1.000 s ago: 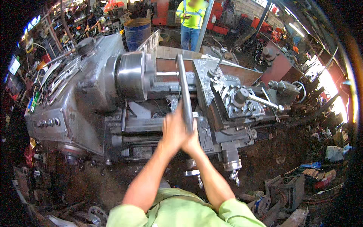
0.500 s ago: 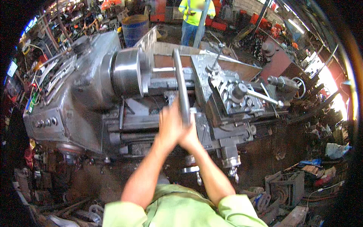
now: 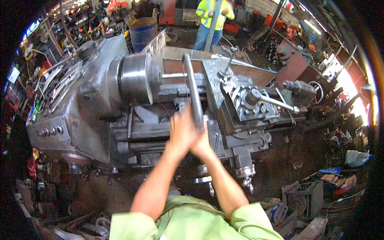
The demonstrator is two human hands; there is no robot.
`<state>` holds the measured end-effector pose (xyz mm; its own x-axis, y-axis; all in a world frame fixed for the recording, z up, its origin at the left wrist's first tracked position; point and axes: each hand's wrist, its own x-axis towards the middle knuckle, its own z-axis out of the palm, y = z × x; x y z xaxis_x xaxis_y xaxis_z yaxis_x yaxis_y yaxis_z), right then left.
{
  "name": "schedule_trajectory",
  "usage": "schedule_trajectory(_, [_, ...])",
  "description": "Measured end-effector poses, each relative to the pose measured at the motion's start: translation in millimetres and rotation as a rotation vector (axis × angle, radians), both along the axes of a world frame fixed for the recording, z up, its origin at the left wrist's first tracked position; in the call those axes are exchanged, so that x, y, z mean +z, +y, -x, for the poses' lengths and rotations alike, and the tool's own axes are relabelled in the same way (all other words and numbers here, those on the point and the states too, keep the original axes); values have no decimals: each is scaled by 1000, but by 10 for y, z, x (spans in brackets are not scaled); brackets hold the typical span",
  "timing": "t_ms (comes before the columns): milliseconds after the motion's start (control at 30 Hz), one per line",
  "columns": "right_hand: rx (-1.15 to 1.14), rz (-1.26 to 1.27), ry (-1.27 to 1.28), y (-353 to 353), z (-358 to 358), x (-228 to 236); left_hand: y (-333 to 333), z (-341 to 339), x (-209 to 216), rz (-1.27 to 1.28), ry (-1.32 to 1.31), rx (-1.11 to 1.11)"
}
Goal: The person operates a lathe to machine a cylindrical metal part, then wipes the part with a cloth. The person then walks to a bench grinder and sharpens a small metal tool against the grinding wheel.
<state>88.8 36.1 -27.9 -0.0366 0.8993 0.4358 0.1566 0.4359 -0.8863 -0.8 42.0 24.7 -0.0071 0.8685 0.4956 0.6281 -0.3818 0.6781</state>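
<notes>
A hacksaw (image 3: 193,84) with a grey tubular frame and a thin blade stands out over the lathe bed, its far end pointing away from me. My left hand (image 3: 182,129) is closed around its near end. Pressed close against the left, my right hand (image 3: 202,143) grips the same end, its fingers partly hidden. The lathe chuck (image 3: 138,76), a shiny round cylinder, lies to the left of the saw. To the right is the tool post (image 3: 253,97) with its long handle on the carriage. What the blade touches, if anything, cannot be made out.
The grey headstock (image 3: 90,86) carries several loose tools on top. Handwheels (image 3: 245,172) jut from the carriage toward me. Behind the lathe stand a blue drum (image 3: 143,34) and a person in a yellow jacket (image 3: 212,16). Scrap and a metal frame (image 3: 303,200) lie at lower right.
Both hands keep their hold on the hacksaw, which has barely shifted. The person in the back has moved slightly right and raised a hand.
</notes>
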Motion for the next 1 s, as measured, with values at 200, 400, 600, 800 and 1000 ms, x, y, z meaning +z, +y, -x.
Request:
schedule_trajectory(200, [-52,272,143,-87,64,-189,-123,44,-92,-157,-54,-110])
schedule_trajectory(400, [45,127,-119,1003,37,-34,1004,25,315,110,1,43])
schedule_trajectory(600, [-8,220,-115,-586,-63,-159,-594,3,-142,61,7,-85])
schedule_trajectory(800, [-138,-32,-39,845,180,47,732,112,219,61,-73,-44])
schedule_trajectory(1000, [19,-75,126,264,79,-137,211,18,54,-34,146,126])
